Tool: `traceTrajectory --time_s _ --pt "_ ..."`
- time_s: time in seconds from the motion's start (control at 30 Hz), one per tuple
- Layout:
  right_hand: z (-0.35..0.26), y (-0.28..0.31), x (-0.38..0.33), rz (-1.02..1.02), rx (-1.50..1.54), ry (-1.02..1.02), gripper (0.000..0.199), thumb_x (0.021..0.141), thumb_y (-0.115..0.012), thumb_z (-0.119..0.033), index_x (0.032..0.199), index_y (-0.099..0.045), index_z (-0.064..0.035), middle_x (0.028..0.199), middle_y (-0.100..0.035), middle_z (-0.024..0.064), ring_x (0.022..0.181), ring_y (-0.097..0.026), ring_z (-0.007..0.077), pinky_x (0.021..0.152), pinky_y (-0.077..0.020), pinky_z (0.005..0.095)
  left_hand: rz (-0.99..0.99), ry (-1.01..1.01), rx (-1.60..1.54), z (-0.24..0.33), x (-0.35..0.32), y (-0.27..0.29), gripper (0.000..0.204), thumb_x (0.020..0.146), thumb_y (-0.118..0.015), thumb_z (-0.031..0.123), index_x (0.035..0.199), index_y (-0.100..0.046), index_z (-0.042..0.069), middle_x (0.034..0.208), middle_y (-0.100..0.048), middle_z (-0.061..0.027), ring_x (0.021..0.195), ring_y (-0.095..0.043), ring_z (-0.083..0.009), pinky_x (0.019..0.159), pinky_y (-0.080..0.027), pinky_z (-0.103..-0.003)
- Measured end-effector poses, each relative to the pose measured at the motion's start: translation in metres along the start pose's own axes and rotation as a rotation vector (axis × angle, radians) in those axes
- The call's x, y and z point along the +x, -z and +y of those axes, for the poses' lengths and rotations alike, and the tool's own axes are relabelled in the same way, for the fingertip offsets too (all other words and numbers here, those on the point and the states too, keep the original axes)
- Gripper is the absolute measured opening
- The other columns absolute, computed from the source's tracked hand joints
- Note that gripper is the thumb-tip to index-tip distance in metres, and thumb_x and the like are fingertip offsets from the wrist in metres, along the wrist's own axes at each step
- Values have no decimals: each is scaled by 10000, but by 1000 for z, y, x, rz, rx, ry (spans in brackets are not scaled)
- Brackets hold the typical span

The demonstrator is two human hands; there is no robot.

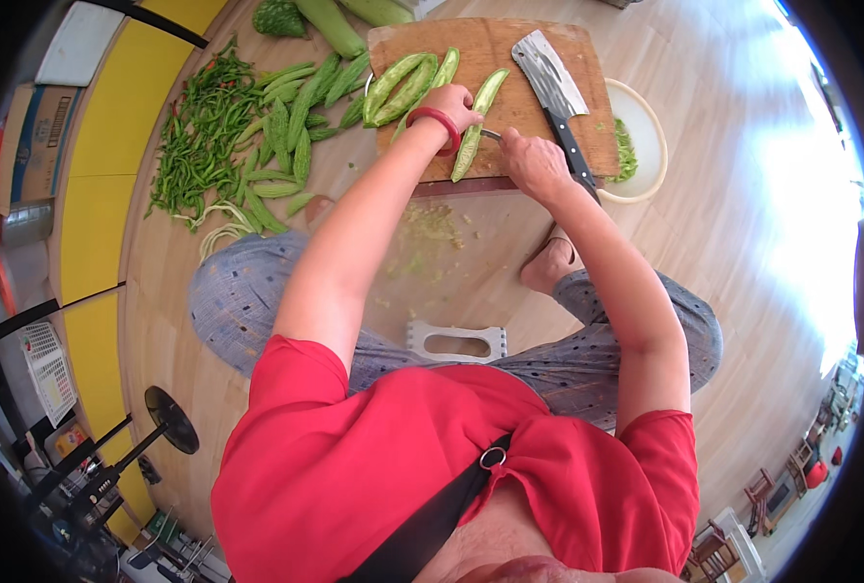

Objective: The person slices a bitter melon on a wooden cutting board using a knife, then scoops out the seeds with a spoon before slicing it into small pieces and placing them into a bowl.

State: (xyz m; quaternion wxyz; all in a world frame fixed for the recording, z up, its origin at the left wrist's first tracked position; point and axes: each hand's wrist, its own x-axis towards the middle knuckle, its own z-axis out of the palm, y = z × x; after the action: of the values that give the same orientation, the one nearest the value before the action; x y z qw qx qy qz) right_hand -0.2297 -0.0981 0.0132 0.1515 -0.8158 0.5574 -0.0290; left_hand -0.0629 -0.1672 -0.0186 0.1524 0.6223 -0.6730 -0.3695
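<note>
On a wooden cutting board (pixel 495 44) lie several bitter gourd halves (pixel 400 89), hollow sides up. My left hand (pixel 448 107), with a red bangle on its wrist, is closed at the edge of one long bitter gourd half (pixel 468 151) near the board's front. My right hand (pixel 536 163) is closed round a thin metal spoon-like utensil (pixel 491 134), which reaches to that half; its working end is hidden. Beside the right hand, a cleaver (pixel 551 73) rests on the board, its black handle pointing toward me.
Behind the board's right edge stands a pale bowl (pixel 653 131) holding green shreds. Left of the board are whole bitter gourds (pixel 301 112) and a heap of green chillies (pixel 194 146). Scraped bits (pixel 432 223) litter the floor before the board. A grey-white stool (pixel 457 342) is beneath me.
</note>
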Motion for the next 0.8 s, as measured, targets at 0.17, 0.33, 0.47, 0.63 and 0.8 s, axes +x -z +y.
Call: traceTrajectory --time_s 0.17,0.33,0.47,0.63,0.8 --pt "-7 -6 19 -24 -84 33 167 826 -411 -139 821 -530 -21 755 -625 206 750 -627 346 669 -484 441 -79 61 -43 -11 4 0 187 719 -689 142 818 -628 -5 672 -636 -84 487 -595 -148 497 -492 -269" --pt "-14 -7 20 -82 -141 35 186 827 -415 -146 819 -539 -7 763 -633 196 763 -634 333 686 -496 420 -66 62 7 -6 4 -2 157 716 -681 130 795 -635 3 654 -635 -91 486 -599 -156 513 -496 -276" --pt "-21 -12 9 -88 -107 44 188 824 -416 -148 796 -535 -6 728 -629 198 720 -638 333 664 -505 416 -11 69 53 -4 2 -5 154 696 -695 145 772 -645 21 666 -641 -106 508 -608 -179 553 -498 -295" --pt "-23 -20 -2 -19 -51 54 174 821 -411 -143 759 -513 -18 686 -620 204 667 -636 335 627 -508 422 41 77 113 2 -2 -4 180 669 -709 176 780 -660 44 721 -650 -126 657 -630 -223 652 -495 -318" --pt "-23 -28 -14 -54 -59 83 167 823 -398 -135 775 -509 -20 675 -619 198 645 -633 338 601 -508 422 65 41 200 0 -2 -8 178 656 -713 194 775 -672 69 773 -655 -125 731 -630 -249 689 -494 -336"
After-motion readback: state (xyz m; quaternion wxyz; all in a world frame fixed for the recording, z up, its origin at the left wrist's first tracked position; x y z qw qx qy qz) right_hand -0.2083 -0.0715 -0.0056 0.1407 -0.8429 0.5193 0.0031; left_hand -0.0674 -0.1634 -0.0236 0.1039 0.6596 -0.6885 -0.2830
